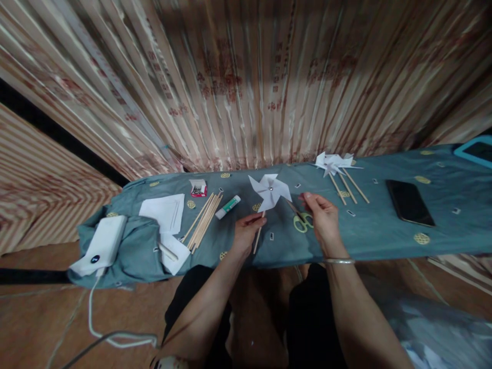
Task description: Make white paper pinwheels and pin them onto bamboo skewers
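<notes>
A white paper pinwheel (270, 190) with a shiny pin at its centre stands on a thin wooden stick (258, 240). My left hand (249, 230) is closed around this stick below the blades. Just right of the blades is my right hand (322, 211), its fingers loosely bent and apart from the paper, with nothing seen in them. Beneath and beside that hand lie scissors (303, 222) with yellow-green handles, their blades pointing away. Several finished pinwheels (333, 164) on sticks rest in a pile at the back right.
Left on the green cloth (284, 246) are wooden sticks (204, 221), a glue stick (228, 207), a small red box (199, 188) of pins, white paper sheets (163, 212) and a white power bank (104, 240) with a cable. At right lie a black phone (409, 202) and a blue-framed device (476, 150).
</notes>
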The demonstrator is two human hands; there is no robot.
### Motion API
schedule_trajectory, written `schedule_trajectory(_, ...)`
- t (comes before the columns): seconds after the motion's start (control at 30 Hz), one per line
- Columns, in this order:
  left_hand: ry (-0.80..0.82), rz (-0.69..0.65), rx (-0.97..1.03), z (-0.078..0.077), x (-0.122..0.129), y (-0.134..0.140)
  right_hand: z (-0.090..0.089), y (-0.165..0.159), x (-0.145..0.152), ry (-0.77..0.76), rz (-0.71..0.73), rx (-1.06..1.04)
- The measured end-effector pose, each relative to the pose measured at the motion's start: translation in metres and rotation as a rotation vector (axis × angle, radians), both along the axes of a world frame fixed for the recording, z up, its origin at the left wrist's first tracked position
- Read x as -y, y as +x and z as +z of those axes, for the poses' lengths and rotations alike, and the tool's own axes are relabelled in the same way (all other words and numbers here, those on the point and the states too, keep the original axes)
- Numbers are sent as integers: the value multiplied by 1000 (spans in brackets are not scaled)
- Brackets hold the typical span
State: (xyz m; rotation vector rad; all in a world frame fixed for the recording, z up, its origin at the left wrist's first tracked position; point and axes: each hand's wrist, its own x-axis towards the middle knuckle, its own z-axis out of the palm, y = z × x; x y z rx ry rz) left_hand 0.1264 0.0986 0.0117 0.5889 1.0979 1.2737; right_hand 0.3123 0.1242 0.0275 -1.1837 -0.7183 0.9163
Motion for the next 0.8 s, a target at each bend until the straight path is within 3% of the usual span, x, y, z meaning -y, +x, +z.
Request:
schedule_trajectory(0.4, -6, -17, -13, -2, -1, 0, -5, -11, -5, -94, 210, -41)
schedule_trajectory(0.8, 1, -10, -6, -4, -1, 1, -5, -22, 0, -118, 315, -83)
